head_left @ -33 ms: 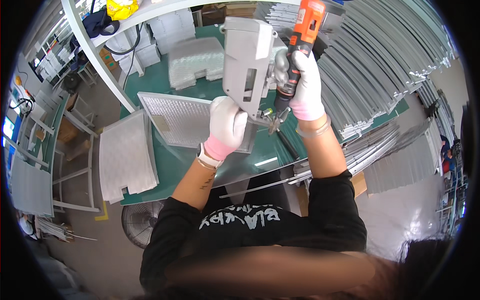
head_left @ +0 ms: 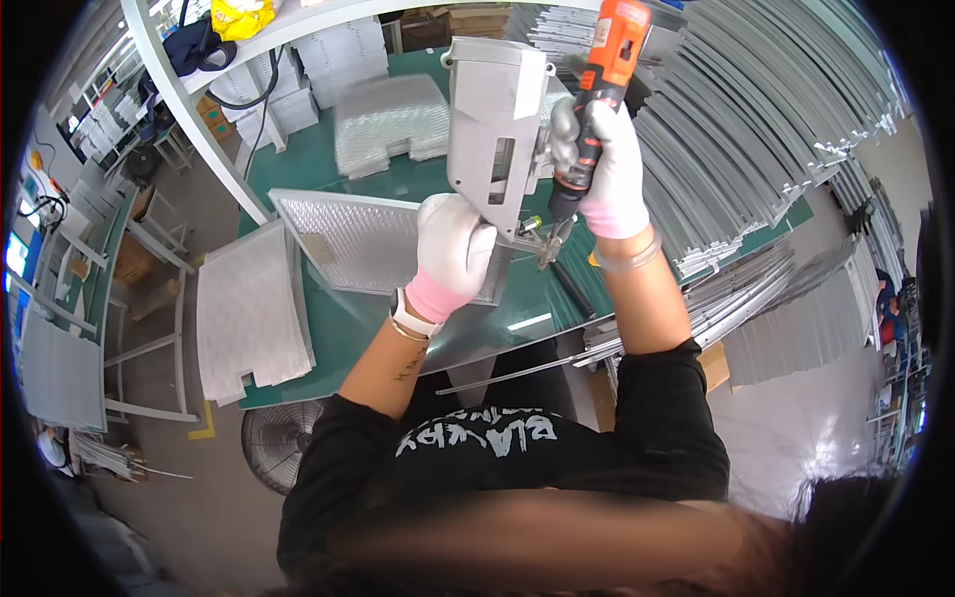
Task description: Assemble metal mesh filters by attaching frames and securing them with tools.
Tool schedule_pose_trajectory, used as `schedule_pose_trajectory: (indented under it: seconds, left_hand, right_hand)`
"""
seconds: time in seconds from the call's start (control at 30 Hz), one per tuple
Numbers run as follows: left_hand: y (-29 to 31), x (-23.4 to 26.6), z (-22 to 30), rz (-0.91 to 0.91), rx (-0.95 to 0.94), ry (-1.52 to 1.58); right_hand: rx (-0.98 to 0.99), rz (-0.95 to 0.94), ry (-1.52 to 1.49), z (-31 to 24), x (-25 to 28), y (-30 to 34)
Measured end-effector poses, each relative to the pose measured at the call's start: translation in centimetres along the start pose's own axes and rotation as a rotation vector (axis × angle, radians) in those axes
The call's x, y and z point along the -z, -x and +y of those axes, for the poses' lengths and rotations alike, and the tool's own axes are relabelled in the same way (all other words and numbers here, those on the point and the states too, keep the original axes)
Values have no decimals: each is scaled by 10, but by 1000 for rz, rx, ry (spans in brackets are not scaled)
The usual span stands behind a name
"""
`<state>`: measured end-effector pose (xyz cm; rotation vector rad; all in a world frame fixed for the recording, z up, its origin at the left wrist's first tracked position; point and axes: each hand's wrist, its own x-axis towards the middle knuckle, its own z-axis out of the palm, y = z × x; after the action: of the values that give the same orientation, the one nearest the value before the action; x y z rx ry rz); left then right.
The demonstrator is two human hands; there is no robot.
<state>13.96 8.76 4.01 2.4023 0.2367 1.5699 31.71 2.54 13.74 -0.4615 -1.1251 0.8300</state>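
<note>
My right hand [head_left: 609,164], in a white glove with a pink cuff, is wrapped round an orange and black power screwdriver [head_left: 615,50]. The driver's nose points down beside small metal parts [head_left: 550,244] at the foot of a grey box-shaped housing [head_left: 489,129]. At that housing's lower left corner my left hand [head_left: 455,244], gloved alike, is closed in a fist; what its fingers hold is hidden. Behind this fist a silvery mesh panel in a thin frame [head_left: 373,239] lies slanted on the green table [head_left: 398,353].
Grey sheets are stacked at the table's left edge [head_left: 254,308], with another mesh stack [head_left: 391,119] farther back. Long metal strips [head_left: 766,109] fill the right side. A white shelf frame [head_left: 204,129] rises at the back left. Below the table stands a round fan [head_left: 284,443].
The mesh panel's left end has shifted slightly left and nearer. The screwdriver and the grey housing appear a little farther right. Both hands keep their grip shape.
</note>
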Motion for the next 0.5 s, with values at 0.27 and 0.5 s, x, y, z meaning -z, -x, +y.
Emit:
schedule_pose_trajectory:
  seconds: [0.27, 0.5]
  left_hand:
    - [4, 2, -7, -11, -6, -62]
    - [1, 7, 4, -31, 21, -63]
  right_hand:
    - [-46, 59, 85, -5, -9, -2]
    - [135, 141, 138, -32, -16, -20]
